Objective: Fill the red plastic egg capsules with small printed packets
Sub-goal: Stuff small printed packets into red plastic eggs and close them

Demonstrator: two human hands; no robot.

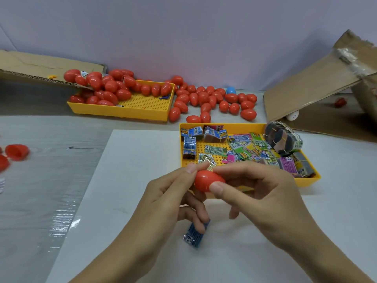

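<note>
In the head view, both hands meet over the white sheet on the desk, just in front of the near yellow tray of small printed packets. The left hand and the right hand together hold one red egg capsule. Its long axis lies roughly level, running from left to right between the two grips. The left thumb and forefinger pinch its left end; the right thumb and fingers clamp its right end. A folded packet end shows just above the capsule's top, though whether it is inside the seam or lying in the tray behind cannot be told.

The left hand's lower fingers also curl round a blue packet, tucked under the palm and pointing down toward the sheet. That packet sits directly below the capsule, nearer the left hand.

Judging from this, the coming move turns on the two halves being pulled or pressed along that level axis, each hand working its own end.

Further back, many red capsules lie loose on the desk and in the far yellow tray, well apart from the hands. Open red halves lie at the left edge.
</note>
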